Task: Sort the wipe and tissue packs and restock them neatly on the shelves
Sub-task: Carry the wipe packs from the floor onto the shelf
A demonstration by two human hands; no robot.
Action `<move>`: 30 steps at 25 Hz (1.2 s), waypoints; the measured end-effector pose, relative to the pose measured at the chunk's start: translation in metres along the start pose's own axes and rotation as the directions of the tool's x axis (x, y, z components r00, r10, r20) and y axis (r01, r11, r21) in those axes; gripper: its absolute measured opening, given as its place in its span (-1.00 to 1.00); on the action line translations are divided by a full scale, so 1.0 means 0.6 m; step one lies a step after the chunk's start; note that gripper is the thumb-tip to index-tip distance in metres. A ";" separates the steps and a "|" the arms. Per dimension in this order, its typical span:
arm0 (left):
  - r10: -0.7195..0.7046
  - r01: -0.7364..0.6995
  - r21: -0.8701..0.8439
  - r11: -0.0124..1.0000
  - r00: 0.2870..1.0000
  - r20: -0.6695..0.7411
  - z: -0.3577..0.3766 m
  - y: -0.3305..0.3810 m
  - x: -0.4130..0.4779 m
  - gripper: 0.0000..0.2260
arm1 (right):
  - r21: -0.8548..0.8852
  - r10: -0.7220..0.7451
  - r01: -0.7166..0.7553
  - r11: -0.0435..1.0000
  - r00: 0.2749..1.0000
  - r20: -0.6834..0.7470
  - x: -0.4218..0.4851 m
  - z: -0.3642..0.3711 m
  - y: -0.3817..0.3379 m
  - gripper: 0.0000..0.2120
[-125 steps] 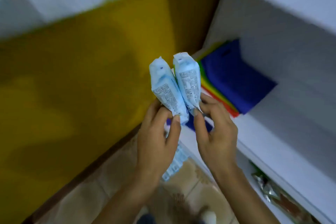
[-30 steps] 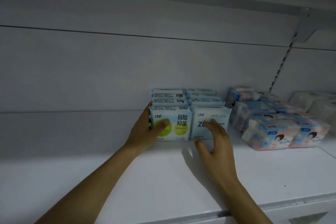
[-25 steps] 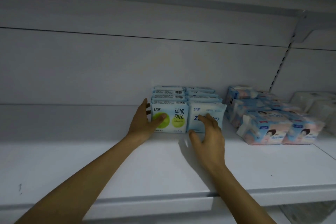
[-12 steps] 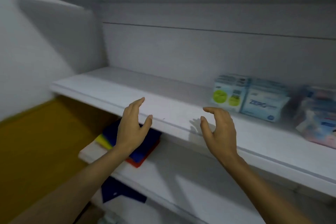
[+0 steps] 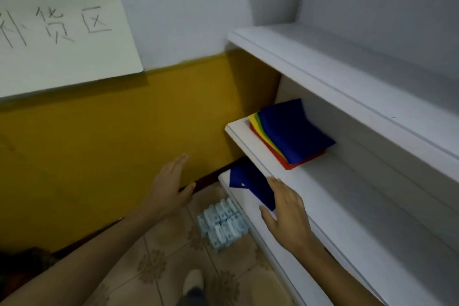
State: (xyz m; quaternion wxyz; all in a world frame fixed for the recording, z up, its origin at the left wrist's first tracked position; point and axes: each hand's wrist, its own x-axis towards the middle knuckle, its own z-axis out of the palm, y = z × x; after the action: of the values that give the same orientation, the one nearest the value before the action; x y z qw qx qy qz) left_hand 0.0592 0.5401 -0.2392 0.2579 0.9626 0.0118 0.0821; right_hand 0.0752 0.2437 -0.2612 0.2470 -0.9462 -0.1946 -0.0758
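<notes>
A white sign [image 5: 62, 32] with handwritten characters hangs on the far left wall, above a yellow band. The left hand [image 5: 169, 186] hovers over the tiled floor [image 5: 154, 268], fingers straight and spread, holding nothing. Between the hands, a cluster of pale blue wipe packs [image 5: 222, 223] stands on the floor, just beside the lowest shelf. The right hand [image 5: 288, 213] is open too, fingers relaxed, over a blue sheet [image 5: 250, 184]. Farther right, folded coloured cloths [image 5: 290, 134] lie on the middle shelf [image 5: 323, 194].
</notes>
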 end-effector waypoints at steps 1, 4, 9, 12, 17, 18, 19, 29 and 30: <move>-0.021 0.021 -0.001 1.000 0.999 0.029 0.007 -0.029 -0.005 -0.34 | -0.026 0.019 -0.017 1.000 0.997 0.074 -0.001 0.029 0.000 -0.38; -0.060 0.059 0.015 0.998 0.989 0.137 0.035 -0.127 -0.004 -0.32 | -0.122 0.084 -0.056 0.991 0.968 0.238 0.020 0.092 -0.001 -0.34; -0.160 0.172 -0.011 0.985 0.937 0.310 0.095 -0.291 0.062 -0.37 | -0.257 0.267 -0.168 0.952 0.865 0.424 0.092 0.222 -0.009 -0.38; -0.289 0.313 0.022 0.949 0.843 0.454 0.152 -0.361 0.109 -0.45 | -0.373 0.337 -0.130 0.919 0.749 0.570 0.124 0.323 -0.018 -0.42; -0.349 0.445 0.040 0.895 0.639 0.686 0.324 -0.431 0.147 -0.46 | -0.373 0.386 -0.140 0.917 0.546 0.744 0.159 0.483 0.005 -0.59; -0.348 0.462 0.051 0.885 0.586 0.731 0.368 -0.445 0.142 -0.50 | -0.355 0.379 -0.147 0.923 0.505 0.776 0.158 0.523 0.023 -0.65; -0.342 0.469 0.064 0.881 0.536 0.772 0.413 -0.459 0.137 -0.56 | -0.341 0.380 -0.170 0.925 0.469 0.797 0.157 0.563 0.044 -0.69; -0.473 0.592 0.242 0.769 0.272 0.838 0.873 -0.621 0.035 -0.63 | -0.389 0.443 -0.215 0.896 0.354 0.824 0.132 0.999 0.357 -0.74; -0.492 0.603 0.255 0.756 0.267 0.828 0.924 -0.634 0.032 -0.65 | -0.391 0.428 -0.175 0.904 0.374 0.823 0.129 1.041 0.382 -0.73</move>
State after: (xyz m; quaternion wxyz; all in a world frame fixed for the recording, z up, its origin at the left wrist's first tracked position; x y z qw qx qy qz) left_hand 0.1765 0.5969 -0.8993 0.2926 0.7867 0.2085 -0.5020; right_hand 0.2684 0.3959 -0.8841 0.0006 -0.8815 -0.1070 0.4598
